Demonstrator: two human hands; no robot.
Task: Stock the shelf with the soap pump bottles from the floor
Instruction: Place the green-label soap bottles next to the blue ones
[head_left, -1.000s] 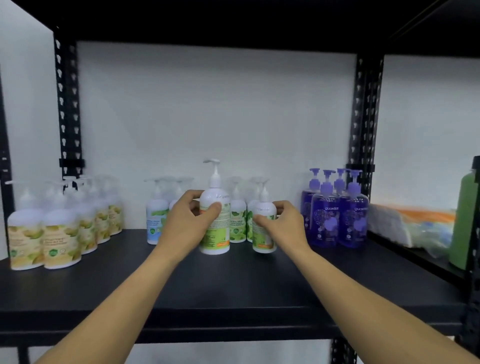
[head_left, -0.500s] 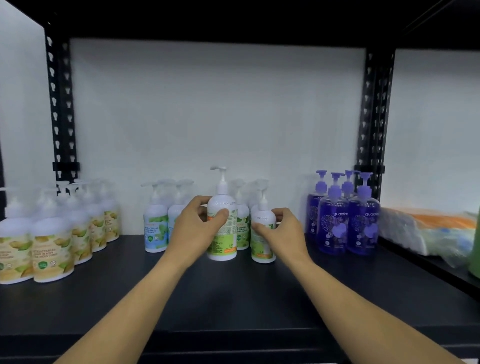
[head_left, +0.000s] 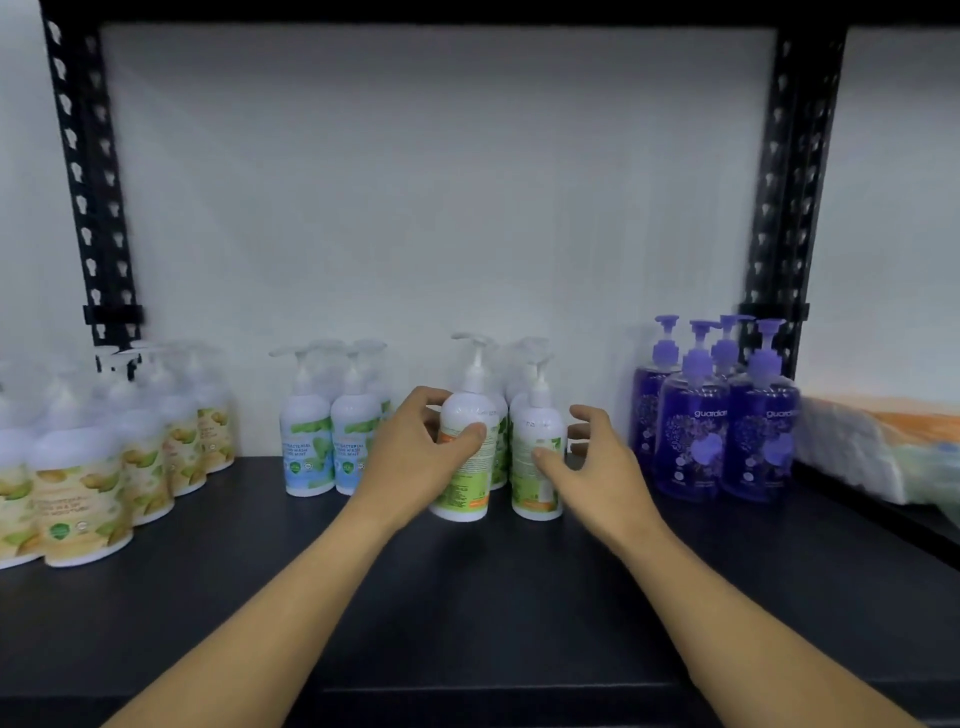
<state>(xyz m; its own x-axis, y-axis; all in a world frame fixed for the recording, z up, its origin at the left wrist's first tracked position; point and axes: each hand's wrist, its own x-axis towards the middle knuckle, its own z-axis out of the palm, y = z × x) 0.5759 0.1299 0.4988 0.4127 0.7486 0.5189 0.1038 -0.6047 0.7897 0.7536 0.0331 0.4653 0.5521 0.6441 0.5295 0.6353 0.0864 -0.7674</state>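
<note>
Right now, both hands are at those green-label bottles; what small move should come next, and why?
Probably the left hand lets go: its white green-label pump bottle already stands upright on the black shelf, beside the one by the right hand, whose fingers look spread.

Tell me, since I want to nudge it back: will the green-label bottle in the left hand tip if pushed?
Probably, if pushed high: the green-label bottle is tall with a narrow base. It looks smooth, perhaps slippery. The left hand grips its middle, which should steady it.
</note>
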